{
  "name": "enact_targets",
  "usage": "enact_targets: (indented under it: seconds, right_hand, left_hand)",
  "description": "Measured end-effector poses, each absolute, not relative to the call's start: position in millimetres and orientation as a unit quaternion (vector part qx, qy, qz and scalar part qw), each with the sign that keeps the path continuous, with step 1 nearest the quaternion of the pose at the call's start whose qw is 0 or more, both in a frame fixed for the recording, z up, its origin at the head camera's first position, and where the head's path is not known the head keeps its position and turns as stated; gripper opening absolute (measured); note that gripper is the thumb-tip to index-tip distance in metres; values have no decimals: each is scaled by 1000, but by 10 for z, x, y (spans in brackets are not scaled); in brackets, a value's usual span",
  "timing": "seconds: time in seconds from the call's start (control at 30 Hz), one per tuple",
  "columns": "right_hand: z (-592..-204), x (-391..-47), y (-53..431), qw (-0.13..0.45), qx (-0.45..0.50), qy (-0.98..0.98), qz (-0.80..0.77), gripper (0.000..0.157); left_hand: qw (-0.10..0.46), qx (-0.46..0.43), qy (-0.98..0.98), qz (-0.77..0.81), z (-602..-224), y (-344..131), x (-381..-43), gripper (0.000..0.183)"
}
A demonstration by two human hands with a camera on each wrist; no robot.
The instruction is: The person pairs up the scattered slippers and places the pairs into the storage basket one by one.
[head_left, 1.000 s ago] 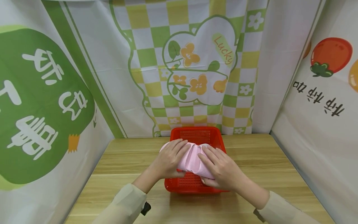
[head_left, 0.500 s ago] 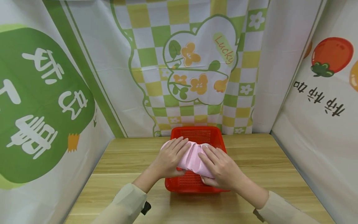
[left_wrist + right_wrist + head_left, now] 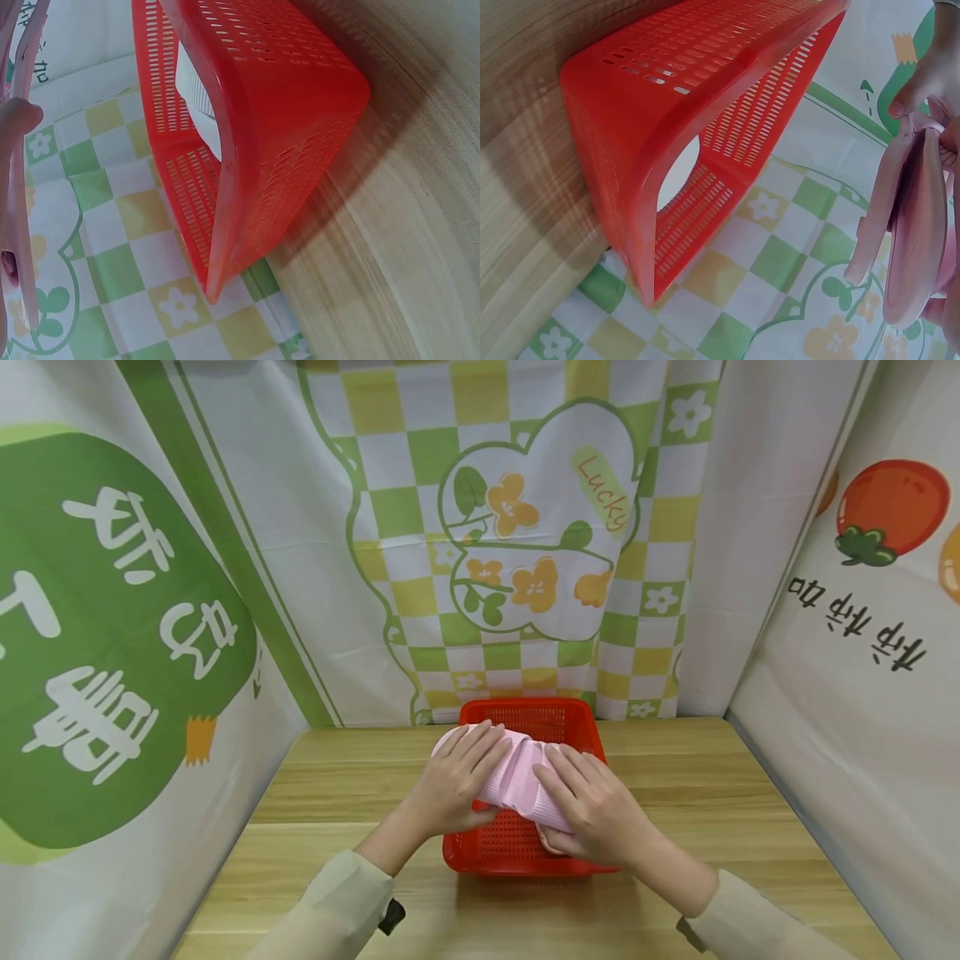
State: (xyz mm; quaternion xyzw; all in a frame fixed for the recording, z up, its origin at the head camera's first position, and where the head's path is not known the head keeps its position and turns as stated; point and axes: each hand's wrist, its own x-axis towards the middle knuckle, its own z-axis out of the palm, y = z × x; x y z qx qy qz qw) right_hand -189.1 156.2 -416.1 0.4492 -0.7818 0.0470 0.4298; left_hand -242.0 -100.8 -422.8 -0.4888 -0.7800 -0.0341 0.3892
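Observation:
Both hands hold a pink ribbed item (image 3: 521, 777) above the basket, with a smoother band across its middle. In the head view my left hand (image 3: 457, 781) grips its left end, fingers over the top and thumb below. My right hand (image 3: 600, 806) holds its right end in the same manner. The right wrist view shows the pink item (image 3: 915, 232) from below as two long, rounded layers with a dark gap between them. In the left wrist view only its thin edges (image 3: 22, 187) show; its exact kind is unclear.
A red perforated basket (image 3: 525, 867) stands on the wooden table (image 3: 337, 793) beneath the hands. Inside it lies a white ribbed thing (image 3: 196, 101), partly hidden by the rim. Printed cloth walls (image 3: 322, 527) enclose the back and sides.
The pink item and both hands have risen very slightly away from me. The left end of the item tips up a little more. The basket stays put.

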Motion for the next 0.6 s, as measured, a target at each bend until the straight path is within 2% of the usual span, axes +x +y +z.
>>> enact_targets:
  seconds: [0.33,0.6]
  right_hand:
    - [-4174,-1942,1540,461,447,-766,46,57]
    - [-4203,-1994,1598,447,431,-782,43,57]
  left_hand:
    - [388,-484,-783,-38,-4238,-1038,-2426,91]
    - [378,-464,-800,-48,-4269,-1144,-2415,91]
